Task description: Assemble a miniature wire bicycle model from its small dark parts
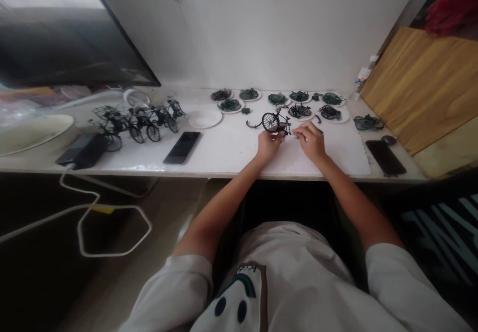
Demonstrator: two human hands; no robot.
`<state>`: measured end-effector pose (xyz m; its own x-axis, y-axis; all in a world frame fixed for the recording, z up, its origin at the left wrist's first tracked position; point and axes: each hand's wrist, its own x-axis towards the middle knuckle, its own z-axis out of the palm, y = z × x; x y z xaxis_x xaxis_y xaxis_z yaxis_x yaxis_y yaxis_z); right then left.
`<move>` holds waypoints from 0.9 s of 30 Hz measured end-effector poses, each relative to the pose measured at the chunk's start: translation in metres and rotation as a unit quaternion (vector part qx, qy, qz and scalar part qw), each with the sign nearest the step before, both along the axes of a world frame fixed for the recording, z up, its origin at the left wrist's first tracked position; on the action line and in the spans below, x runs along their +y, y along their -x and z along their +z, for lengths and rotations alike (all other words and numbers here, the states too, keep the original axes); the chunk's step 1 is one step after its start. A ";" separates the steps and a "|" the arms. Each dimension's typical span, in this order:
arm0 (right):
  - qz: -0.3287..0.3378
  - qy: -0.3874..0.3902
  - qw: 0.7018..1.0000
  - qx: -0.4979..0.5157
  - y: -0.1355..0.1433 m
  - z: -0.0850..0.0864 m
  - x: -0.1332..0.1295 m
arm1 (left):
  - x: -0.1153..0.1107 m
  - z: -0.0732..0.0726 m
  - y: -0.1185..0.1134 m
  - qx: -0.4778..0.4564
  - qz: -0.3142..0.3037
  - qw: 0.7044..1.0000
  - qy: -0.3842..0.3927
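A partly built black miniature bicycle (271, 122) is held just above the white work sheet (239, 155), one spoked wheel at its left end. My left hand (269, 144) closes its fingers on the lower part of the bicycle. Close by on the right, my right hand (310, 141) has its thumb and fingers pinched together near the frame; whatever they hold is too small to name. A curved dark part (254, 124) lies left of the bicycle. Behind it stand white plates of dark bicycle parts, among them a plate (299, 112) of black pieces.
Several finished miniature bicycles (149, 120) stand at the left, near a black power adapter (82, 150) with a white cable. A phone (182, 148) lies left of the sheet, another phone (386, 158) on the right. A wooden board (440, 83) borders the table's right side.
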<state>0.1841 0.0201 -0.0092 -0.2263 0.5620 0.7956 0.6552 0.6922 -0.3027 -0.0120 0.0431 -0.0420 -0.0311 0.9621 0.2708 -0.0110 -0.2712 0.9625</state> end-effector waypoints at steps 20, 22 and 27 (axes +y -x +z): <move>0.004 0.009 1.000 -0.006 0.000 0.001 -0.001 | -0.001 0.003 0.001 0.013 0.003 1.000 -0.011; 0.004 0.006 1.000 -0.006 0.000 0.001 -0.001 | -0.001 0.003 0.002 0.010 0.005 1.000 -0.010; 0.005 0.007 1.000 -0.006 0.001 0.002 -0.002 | -0.002 0.003 0.002 0.011 0.002 1.000 0.000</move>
